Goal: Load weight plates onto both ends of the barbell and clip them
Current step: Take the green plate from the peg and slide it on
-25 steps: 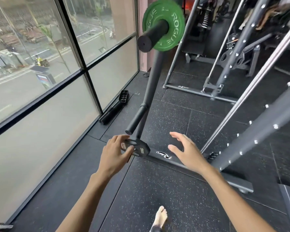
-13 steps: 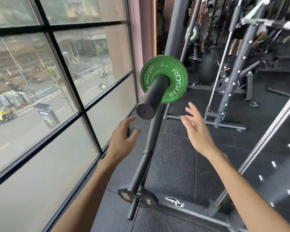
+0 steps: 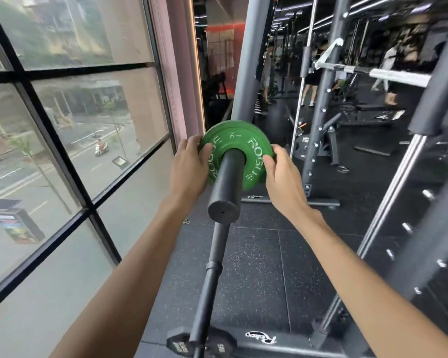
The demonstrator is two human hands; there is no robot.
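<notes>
A green ROGUE weight plate (image 3: 239, 140) sits on the black barbell sleeve (image 3: 226, 182), whose round end points toward me. My left hand (image 3: 189, 169) grips the plate's left rim, thumb on its face. My right hand (image 3: 282, 177) grips the right rim the same way. A small black plate (image 3: 217, 343) hangs low on a storage peg at the rack's foot. No clip shows on the sleeve.
A large window (image 3: 62, 151) fills the left side. The rack's grey upright (image 3: 251, 58) rises behind the plate, with more uprights (image 3: 323, 104) and a slanted rail (image 3: 388, 202) to the right. Black rubber floor (image 3: 256, 267) lies below. People stand far back.
Both hands rose from the low black plate to the green plate and now grip its two rims. The view lifted from the floor toward the barbell end.
</notes>
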